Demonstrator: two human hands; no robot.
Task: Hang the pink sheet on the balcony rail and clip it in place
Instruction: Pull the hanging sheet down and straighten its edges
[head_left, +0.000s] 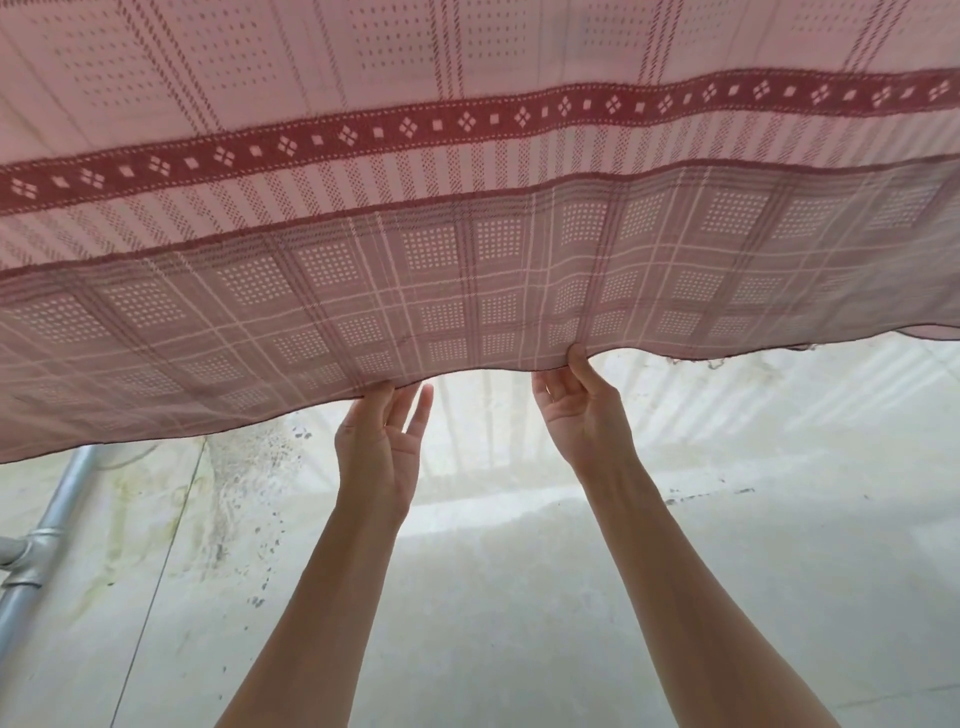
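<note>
The pink sheet (467, 171) fills the upper half of the head view, with a checked pattern and a dark red diamond band across it. Its near layer hangs toward me and ends in a wavy hem. My left hand (382, 447) reaches up to that hem, thumb and forefinger pinching the edge while the other fingers stay spread. My right hand (582, 405) pinches the hem a short way to the right, thumb on the near face. The rail under the sheet is hidden, and no clip shows.
A grey metal pipe (36, 545) with a joint fitting runs along the left edge. Below the sheet lies a pale, stained concrete surface (519, 571) with dark specks and a thin wire (156, 561) crossing it at the left.
</note>
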